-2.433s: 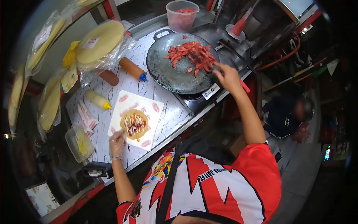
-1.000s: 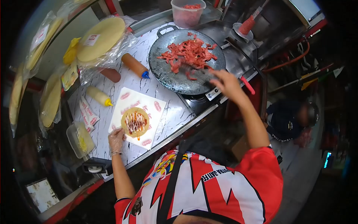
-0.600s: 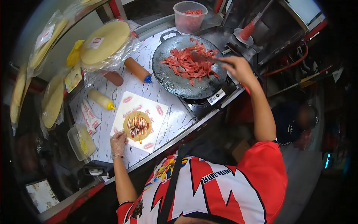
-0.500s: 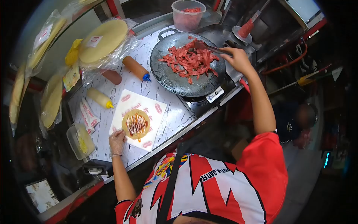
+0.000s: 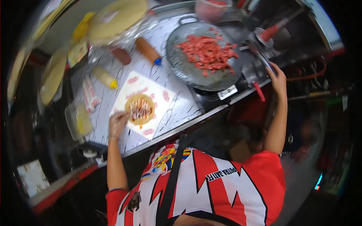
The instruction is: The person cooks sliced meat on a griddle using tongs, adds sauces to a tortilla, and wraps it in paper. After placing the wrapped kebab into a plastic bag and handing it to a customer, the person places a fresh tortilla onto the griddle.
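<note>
My left hand [image 5: 118,122], in a clear glove, is at the left edge of a small round flatbread [image 5: 146,98] with its fingers drawn together; what they pinch is hidden. Red and white sauce lines the flatbread, which lies on printed white paper [image 5: 151,86]. My right hand [image 5: 278,80] is closed around metal tongs [image 5: 265,60], held off the right side of a round black griddle pan [image 5: 180,69]. Reddish meat strips [image 5: 207,52] are heaped in the pan, apart from the tongs.
Sauce bottles with a blue cap [image 5: 149,52] and a yellow cap [image 5: 105,77] lie on the counter. A tub of shredded filling [image 5: 80,122] stands at the left. Bagged flatbreads [image 5: 118,20] are behind, and a plastic bucket [image 5: 213,10] stands beyond the pan.
My right hand has drawn the tongs out of the meat and moved them to the right of the pan. My left hand stays beside the flatbread. The camera view has shifted.
</note>
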Demonstrator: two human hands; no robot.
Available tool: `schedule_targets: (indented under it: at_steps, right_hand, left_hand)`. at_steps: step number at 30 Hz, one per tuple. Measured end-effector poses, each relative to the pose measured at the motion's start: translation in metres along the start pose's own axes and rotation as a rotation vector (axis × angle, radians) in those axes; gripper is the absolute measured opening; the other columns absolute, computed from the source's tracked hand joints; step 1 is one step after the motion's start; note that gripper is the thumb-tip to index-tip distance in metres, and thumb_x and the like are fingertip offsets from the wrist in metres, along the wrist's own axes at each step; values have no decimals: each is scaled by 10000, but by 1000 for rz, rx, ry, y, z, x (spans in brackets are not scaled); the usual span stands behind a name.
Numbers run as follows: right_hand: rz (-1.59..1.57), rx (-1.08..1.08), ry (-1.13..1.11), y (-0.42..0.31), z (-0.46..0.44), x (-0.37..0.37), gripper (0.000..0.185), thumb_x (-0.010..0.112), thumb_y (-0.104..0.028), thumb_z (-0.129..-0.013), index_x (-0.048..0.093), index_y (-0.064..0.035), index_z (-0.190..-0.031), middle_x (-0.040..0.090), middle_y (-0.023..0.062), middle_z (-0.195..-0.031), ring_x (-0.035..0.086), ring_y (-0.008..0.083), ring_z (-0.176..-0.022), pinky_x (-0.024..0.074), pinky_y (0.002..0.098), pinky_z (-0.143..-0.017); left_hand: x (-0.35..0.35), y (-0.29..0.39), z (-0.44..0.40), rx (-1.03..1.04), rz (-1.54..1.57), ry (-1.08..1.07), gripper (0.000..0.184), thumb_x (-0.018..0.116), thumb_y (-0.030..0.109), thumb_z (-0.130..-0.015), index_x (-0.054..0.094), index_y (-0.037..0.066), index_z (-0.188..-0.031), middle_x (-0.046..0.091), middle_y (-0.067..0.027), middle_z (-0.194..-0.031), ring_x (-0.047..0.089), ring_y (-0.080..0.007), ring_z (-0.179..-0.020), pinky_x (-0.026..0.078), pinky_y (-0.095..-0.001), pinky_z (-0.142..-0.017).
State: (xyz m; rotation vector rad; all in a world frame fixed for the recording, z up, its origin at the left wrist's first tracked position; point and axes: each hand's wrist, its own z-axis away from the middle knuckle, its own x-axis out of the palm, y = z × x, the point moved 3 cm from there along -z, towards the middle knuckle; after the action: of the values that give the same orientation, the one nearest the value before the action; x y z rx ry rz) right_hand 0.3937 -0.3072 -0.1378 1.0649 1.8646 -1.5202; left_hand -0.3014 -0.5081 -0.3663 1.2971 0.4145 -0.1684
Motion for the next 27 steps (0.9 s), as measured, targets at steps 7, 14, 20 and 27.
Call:
schedule_targets:
  at_steps: [7,14,20,27]
  right_hand:
    - [405,-46,-1,107,14,65,431,682,-355,-978,676,-62,-1294,681,221,-1228,635,390,-1162,487,441,-976]
    - [523,-321,434,-6,23,62,338,720,-230,-940,705,-78,-1242,696,175,-1089,644,362,-964,502,463,-898]
    - [-124,-748,-196,-293,136,232,330,747,-77,-816,712,-44,-1143,676,143,-1038,647,348,-960,531,422,-856]
    - [285,-231,-526,-312,86,445,558,762,-366,-833,642,2,-1234,677,216,-1217,640,379,-1155,455,628,-984]
  left_hand:
    - [-11,31,-4,514,-500,-182,238,709,81,-855,759,43,-1084,689,-121,-1074,666,-262,-980,535,-349,-910]
    - [9,13,-10,229,-305,116,186,820,183,-790,775,42,-904,721,-104,-854,678,-254,-817,533,-372,-764]
    - [22,21,-14,119,-445,253,223,808,277,-791,744,86,-886,717,-96,-965,665,-295,-883,517,-413,-755]
    - [33,4,7,1035,-708,162,440,605,33,-877,638,99,-1311,683,-79,-1154,664,-261,-1027,558,-405,-884]
